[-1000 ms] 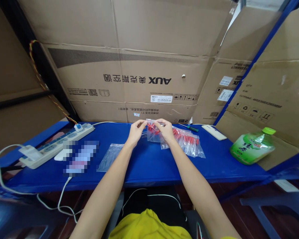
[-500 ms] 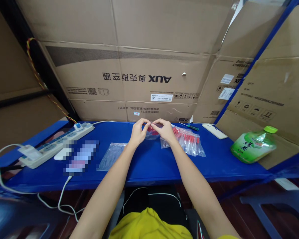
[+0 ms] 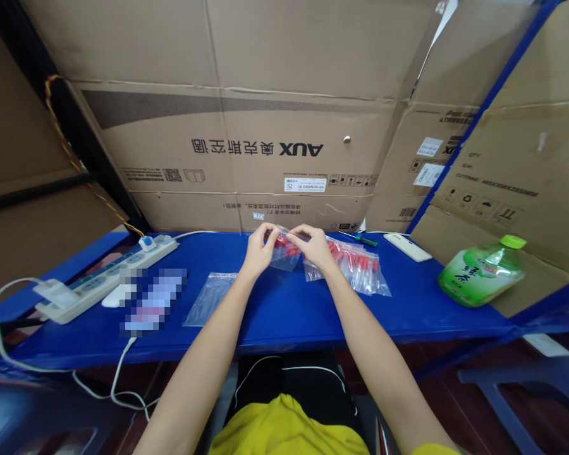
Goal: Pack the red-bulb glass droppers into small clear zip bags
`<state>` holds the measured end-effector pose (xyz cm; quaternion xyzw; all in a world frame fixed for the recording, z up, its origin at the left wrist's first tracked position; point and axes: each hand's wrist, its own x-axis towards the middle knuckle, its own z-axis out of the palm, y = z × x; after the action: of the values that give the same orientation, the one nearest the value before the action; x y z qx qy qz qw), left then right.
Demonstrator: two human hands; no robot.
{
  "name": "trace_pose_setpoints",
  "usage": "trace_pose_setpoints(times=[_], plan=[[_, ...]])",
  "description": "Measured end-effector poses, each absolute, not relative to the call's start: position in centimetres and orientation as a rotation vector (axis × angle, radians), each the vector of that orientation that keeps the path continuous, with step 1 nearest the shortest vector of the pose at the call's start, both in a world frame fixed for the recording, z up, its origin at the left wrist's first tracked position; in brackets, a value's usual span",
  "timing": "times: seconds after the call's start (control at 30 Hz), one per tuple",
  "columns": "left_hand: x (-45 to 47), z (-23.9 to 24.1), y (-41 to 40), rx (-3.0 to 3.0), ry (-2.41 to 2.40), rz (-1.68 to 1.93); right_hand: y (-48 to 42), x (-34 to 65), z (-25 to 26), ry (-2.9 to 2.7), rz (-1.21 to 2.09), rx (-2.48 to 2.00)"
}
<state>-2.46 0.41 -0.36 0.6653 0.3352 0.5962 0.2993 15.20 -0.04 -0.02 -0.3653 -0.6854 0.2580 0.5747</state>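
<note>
Between my hands is a clear zip bag (image 3: 284,258) with small red pieces in its upper part. My left hand (image 3: 260,248) pinches the bag's top edge at its left corner. At the other end of that edge, my right hand (image 3: 314,244) grips with thumb and fingertips. Several filled zip bags (image 3: 360,268) with red-ended pieces lie overlapped just right of my right hand. An empty-looking clear zip bag (image 3: 209,297) rests flat near my left forearm. What exactly the red pieces are is too small to tell.
On the blue table (image 3: 289,316) a power strip (image 3: 118,272), a pixelated phone (image 3: 155,302) and a white charger cable (image 3: 118,366) are at the left. A green screwdriver (image 3: 366,241), a white power bank-like block (image 3: 406,246) and a green drink bottle (image 3: 481,275) stand right. Cardboard (image 3: 265,50) walls the back.
My hands have spread slightly apart, the left one moving a little left. The zip bag's top edge now shows stretched between them, with more of the bag visible.
</note>
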Motion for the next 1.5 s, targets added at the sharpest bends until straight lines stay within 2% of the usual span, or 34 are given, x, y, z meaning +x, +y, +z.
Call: trace_pose_setpoints(times=[0.2, 0.53, 0.8, 1.3, 1.5], plan=[[-2.41, -0.64, 0.62, 1.733, 0.816, 1.482, -0.36, 15.4, 0.46, -1.632, 0.53, -0.861], [-2.67, -0.08, 0.57, 1.688, 0.862, 1.632, -0.11, 15.19, 0.2, -1.53, 0.622, -0.858], [-2.42, -0.04, 0.22, 1.607, 0.799, 1.499, -0.47, 15.38, 0.63, -1.484, 0.671, -0.831], [-2.61, 0.24, 0.0, 1.513, 0.815, 1.491, -0.02, 15.79, 0.47, -1.481, 0.679, -0.841], [-2.61, -0.15, 0.45, 1.463, 0.862, 1.514, -0.22, 15.41, 0.51, -1.458, 0.815, -0.832]])
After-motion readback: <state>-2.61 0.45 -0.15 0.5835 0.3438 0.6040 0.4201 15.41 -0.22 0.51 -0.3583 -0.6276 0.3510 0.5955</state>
